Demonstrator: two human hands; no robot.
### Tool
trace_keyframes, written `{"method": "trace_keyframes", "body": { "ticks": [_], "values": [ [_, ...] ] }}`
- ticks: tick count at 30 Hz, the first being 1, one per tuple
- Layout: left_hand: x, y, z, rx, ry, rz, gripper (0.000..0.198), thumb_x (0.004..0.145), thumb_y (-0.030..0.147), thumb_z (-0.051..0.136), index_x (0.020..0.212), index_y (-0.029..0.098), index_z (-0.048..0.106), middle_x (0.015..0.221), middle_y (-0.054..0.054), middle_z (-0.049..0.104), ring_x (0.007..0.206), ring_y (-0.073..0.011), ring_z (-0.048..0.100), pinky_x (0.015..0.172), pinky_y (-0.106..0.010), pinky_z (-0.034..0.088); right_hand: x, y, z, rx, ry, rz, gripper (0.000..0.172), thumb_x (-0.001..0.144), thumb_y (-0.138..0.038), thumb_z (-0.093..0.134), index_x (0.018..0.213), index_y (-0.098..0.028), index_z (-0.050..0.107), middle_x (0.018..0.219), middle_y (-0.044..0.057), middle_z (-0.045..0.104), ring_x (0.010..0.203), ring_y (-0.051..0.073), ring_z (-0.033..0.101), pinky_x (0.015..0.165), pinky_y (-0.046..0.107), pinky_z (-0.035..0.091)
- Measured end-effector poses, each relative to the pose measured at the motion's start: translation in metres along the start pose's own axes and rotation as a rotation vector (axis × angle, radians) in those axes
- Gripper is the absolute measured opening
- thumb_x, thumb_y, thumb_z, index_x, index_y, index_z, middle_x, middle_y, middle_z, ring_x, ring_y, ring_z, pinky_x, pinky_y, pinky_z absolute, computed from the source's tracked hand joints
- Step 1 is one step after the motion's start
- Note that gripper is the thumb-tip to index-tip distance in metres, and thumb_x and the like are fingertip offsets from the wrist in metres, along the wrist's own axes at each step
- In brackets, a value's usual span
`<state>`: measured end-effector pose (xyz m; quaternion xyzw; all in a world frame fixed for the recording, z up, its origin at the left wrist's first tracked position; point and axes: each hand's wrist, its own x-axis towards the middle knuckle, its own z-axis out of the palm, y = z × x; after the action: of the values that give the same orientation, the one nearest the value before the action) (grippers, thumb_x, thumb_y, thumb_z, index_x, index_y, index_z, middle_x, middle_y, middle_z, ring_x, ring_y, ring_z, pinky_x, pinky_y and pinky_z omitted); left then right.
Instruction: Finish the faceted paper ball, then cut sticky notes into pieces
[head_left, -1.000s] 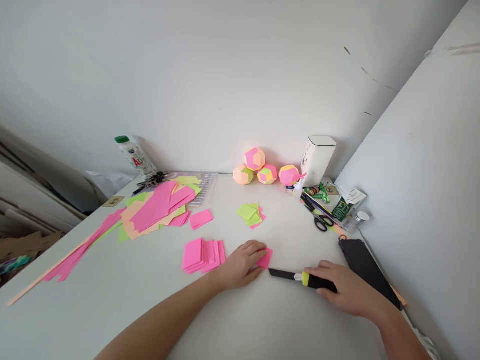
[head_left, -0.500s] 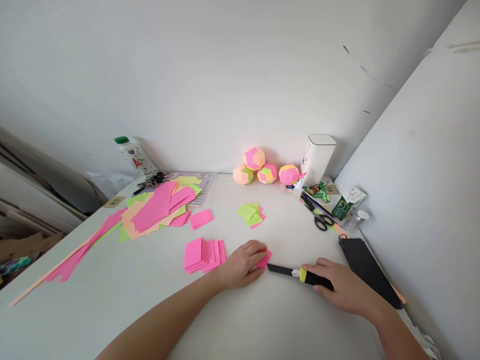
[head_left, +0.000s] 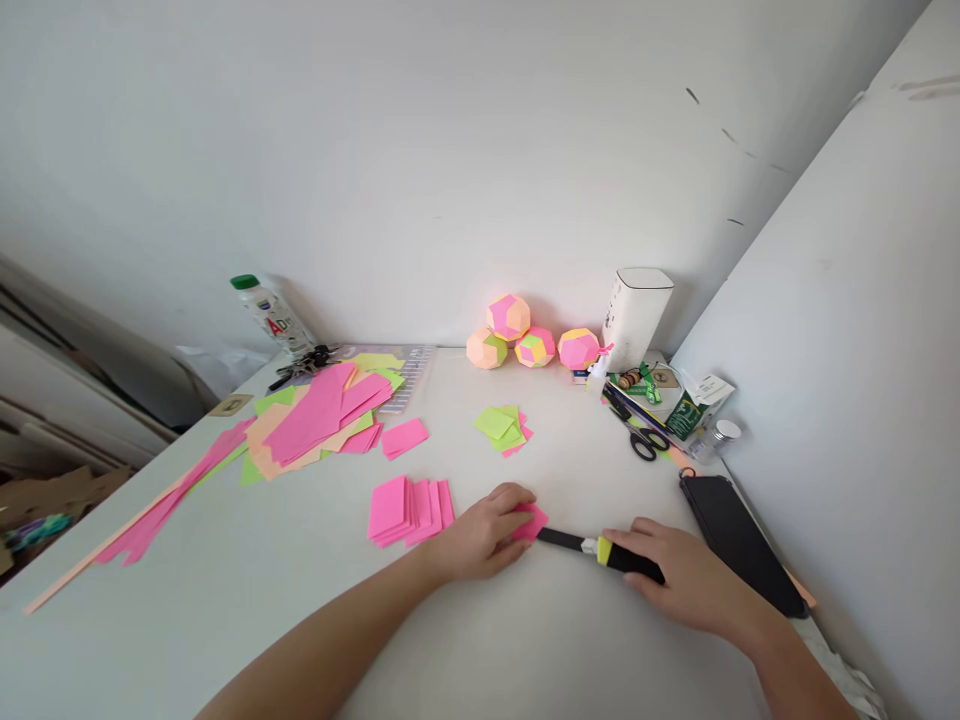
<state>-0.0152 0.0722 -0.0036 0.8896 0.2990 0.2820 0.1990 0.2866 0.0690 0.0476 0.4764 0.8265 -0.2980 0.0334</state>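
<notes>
On the far left of the table (head_left: 187, 620) lie long pink strips (head_left: 161, 500), and next to them a loose pile of big pink, peach and green sheets (head_left: 315, 420). Behind this pile a bottle (head_left: 270, 312) with a green cap leans near the wall; what is inside I cannot tell. More to the middle there is one single pink card (head_left: 403, 437) and, nearer to the person, a fanned stack of pink cards (head_left: 409, 508).

The left hand (head_left: 484, 530) rests flat on the table, and its fingers press down a small pink paper (head_left: 531, 520) just right of the stack. The right hand (head_left: 675, 575) is closed around the handle of a black and yellow knife (head_left: 600, 548), whose dark tip touches the edge of the paper. As I judge it, the step is a cut or a score of this small piece. To do it well, the left fingers should hold the paper firm and stay away from the line of the blade, and the knife should go low and straight, with light pressure.

Behind, small green and pink squares (head_left: 501, 428) lie in a little heap, and four paper balls (head_left: 529, 340) stand at the wall. The white box (head_left: 637, 318) stands upright; its inside is hidden. On the right are black scissors (head_left: 643, 445), a small jar (head_left: 712, 440) with a silver lid, contents not clear, and a black case (head_left: 739, 540), closed
</notes>
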Motion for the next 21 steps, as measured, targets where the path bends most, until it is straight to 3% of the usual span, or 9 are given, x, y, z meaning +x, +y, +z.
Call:
{"method": "trace_keyframes", "body": {
  "ticks": [4, 12, 21],
  "values": [
    [0.001, 0.004, 0.001, 0.093, -0.033, -0.038, 0.019, 0.093, 0.016, 0.041, 0.095, 0.016, 0.060, 0.109, -0.014, 0.056, 0.108, -0.0255, 0.052, 0.092, -0.041, 0.050, 0.000, -0.001, 0.000, -0.002, 0.003, 0.009, 0.051, 0.084, -0.027, 0.050, 0.134, -0.033, 0.054, 0.106, 0.005, 0.063, 0.091, 0.022, 0.062, 0.080, 0.030, 0.047],
    [-0.001, 0.019, 0.006, 0.341, -0.061, -0.190, 0.018, 0.093, 0.015, 0.042, 0.098, 0.017, 0.059, 0.113, -0.014, 0.054, 0.109, -0.0283, 0.051, 0.086, -0.045, 0.053, -0.001, -0.007, -0.001, 0.008, -0.019, 0.028, 0.055, 0.078, -0.023, 0.054, 0.132, -0.033, 0.057, 0.105, 0.005, 0.065, 0.093, 0.025, 0.062, 0.080, 0.031, 0.047],
    [0.001, 0.020, -0.002, 0.135, -0.109, -0.149, 0.021, 0.091, 0.010, 0.042, 0.095, 0.016, 0.061, 0.111, -0.013, 0.053, 0.110, -0.0254, 0.049, 0.090, -0.040, 0.052, -0.006, -0.010, -0.002, 0.008, -0.040, 0.048, 0.057, 0.075, -0.024, 0.056, 0.131, -0.033, 0.058, 0.103, 0.005, 0.065, 0.091, 0.025, 0.063, 0.079, 0.031, 0.046]
  ]
}}
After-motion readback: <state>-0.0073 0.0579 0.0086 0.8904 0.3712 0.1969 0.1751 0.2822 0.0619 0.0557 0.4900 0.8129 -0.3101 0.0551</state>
